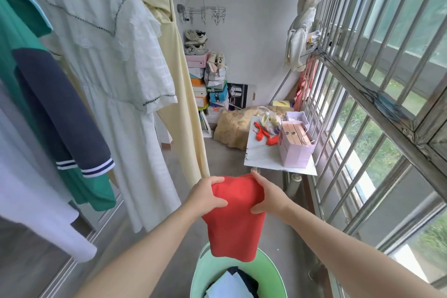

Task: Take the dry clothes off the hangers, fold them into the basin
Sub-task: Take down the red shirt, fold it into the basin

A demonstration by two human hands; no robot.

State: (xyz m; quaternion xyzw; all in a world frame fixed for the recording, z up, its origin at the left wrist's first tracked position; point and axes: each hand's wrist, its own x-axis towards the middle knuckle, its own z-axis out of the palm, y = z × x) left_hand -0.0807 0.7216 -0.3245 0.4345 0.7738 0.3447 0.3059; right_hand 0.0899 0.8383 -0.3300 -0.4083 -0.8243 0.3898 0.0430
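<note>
Red garment (234, 222) is gripped at its upper corners by both hands: left hand (208, 195) is curled round the left edge, thumb on the front; right hand (268, 197) is pinching the right edge. The garment is held in the air above the green basin (272, 271). Its long axis is near vertical and its top edge is stretched between the hands. The lower end points down and overlaps the basin's far rim in view. Folded white and dark clothes (232, 283) are seen inside the basin. A white dress (116, 55) and a green-navy top (48, 104) are hung at left. A table (263, 162) is placed beyond the hands.
</note>
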